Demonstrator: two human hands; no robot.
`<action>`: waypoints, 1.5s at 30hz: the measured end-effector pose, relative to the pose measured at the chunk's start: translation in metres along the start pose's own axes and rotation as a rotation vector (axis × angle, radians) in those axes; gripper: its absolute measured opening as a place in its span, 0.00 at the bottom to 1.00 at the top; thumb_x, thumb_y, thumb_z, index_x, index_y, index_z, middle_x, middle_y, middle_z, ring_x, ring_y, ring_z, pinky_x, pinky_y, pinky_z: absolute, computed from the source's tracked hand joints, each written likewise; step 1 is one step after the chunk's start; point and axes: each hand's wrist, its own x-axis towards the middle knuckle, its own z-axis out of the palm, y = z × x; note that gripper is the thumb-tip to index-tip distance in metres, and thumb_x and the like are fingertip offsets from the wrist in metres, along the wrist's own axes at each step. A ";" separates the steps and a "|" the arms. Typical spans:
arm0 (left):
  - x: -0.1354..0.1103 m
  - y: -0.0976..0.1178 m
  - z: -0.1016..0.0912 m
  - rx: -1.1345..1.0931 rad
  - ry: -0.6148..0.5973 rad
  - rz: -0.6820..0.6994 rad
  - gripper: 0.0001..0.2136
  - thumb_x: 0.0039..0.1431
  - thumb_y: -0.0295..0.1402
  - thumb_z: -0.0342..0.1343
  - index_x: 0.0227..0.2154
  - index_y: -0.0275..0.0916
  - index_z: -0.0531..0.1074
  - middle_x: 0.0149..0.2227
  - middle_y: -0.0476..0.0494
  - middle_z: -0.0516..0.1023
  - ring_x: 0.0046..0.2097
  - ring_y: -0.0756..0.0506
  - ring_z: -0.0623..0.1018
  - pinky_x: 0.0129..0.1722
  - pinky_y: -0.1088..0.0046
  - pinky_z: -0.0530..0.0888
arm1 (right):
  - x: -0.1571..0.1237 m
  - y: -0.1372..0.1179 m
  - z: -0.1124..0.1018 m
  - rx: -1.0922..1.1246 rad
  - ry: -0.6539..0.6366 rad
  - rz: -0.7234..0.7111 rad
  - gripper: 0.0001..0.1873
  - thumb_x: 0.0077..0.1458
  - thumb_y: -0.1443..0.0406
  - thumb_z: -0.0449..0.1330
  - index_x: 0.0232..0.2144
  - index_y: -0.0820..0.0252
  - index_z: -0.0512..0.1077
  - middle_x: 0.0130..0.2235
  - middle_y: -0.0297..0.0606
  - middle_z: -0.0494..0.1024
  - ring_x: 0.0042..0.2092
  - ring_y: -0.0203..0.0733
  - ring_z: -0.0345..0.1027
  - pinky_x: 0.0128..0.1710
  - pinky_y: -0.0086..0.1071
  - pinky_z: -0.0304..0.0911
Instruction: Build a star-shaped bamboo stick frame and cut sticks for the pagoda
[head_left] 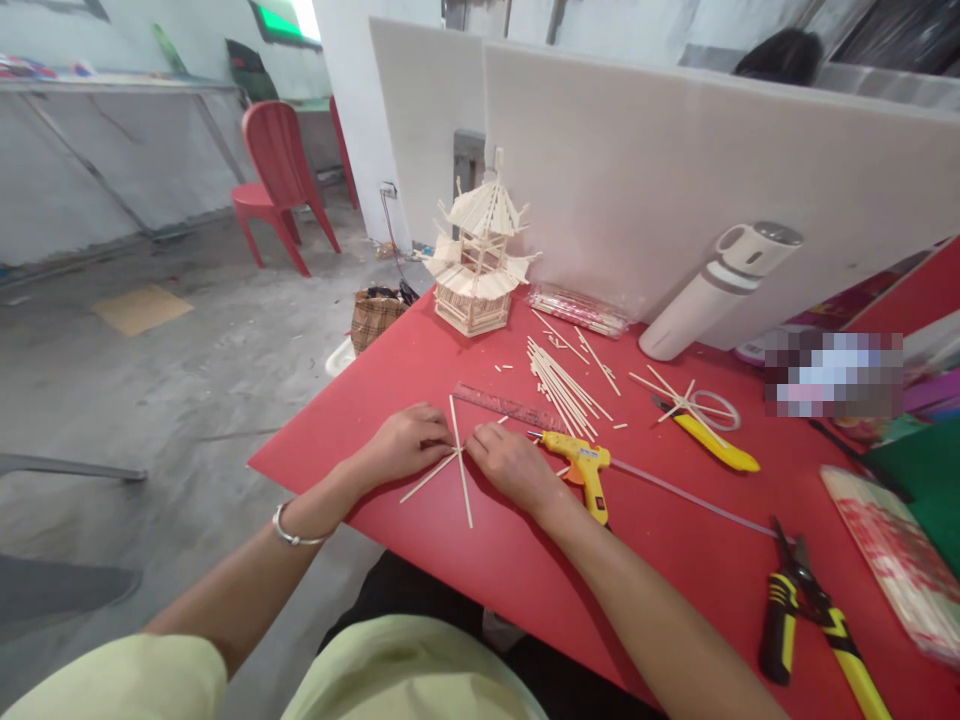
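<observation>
Thin wooden sticks [465, 490] cross in a star on the red tabletop, between my two hands. My left hand [409, 442], with a bangle at its wrist, has its fingertips closed on the star just left of the crossing. From the other side my right hand [514, 462] pinches a stick close to the crossing, and its palm hides part of that stick. Beside the right hand lies a yellow glue gun [577, 455], its nozzle near the knuckles. Behind the hands is a clear ruler [510, 405], with a pile of loose sticks [566, 390] beyond it.
A stick-built pagoda [480, 255] stands at the table's far left corner. A white flask [716, 290] leans against a pale board. On the right are a second stick star [684, 403], a yellow-handled cutter [716, 443], pruning shears [806, 600] and packaged sticks [889, 560].
</observation>
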 end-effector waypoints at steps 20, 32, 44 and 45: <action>0.000 0.003 -0.001 -0.004 0.030 0.024 0.09 0.66 0.33 0.56 0.32 0.39 0.80 0.34 0.44 0.78 0.36 0.48 0.76 0.37 0.74 0.72 | 0.000 -0.001 -0.001 0.012 -0.002 0.022 0.07 0.66 0.73 0.54 0.37 0.61 0.70 0.36 0.39 0.71 0.37 0.44 0.62 0.31 0.36 0.53; 0.001 0.003 -0.001 -0.011 0.007 -0.003 0.09 0.66 0.32 0.56 0.32 0.39 0.80 0.34 0.44 0.79 0.37 0.47 0.77 0.37 0.73 0.73 | 0.000 -0.001 -0.004 0.047 0.009 0.031 0.08 0.66 0.74 0.53 0.36 0.61 0.70 0.36 0.39 0.71 0.38 0.44 0.62 0.33 0.36 0.55; 0.001 0.002 -0.001 -0.012 -0.006 -0.025 0.09 0.65 0.33 0.56 0.32 0.40 0.80 0.35 0.44 0.79 0.37 0.48 0.77 0.37 0.74 0.72 | 0.001 -0.001 -0.004 0.047 -0.014 0.034 0.06 0.66 0.73 0.55 0.36 0.61 0.70 0.37 0.39 0.72 0.38 0.44 0.63 0.32 0.35 0.55; 0.001 0.002 -0.001 -0.015 -0.003 -0.021 0.09 0.65 0.33 0.56 0.32 0.40 0.80 0.35 0.44 0.79 0.37 0.48 0.77 0.37 0.74 0.72 | 0.001 -0.001 -0.003 0.049 -0.016 0.032 0.06 0.66 0.73 0.55 0.37 0.61 0.71 0.37 0.39 0.72 0.39 0.44 0.63 0.32 0.35 0.55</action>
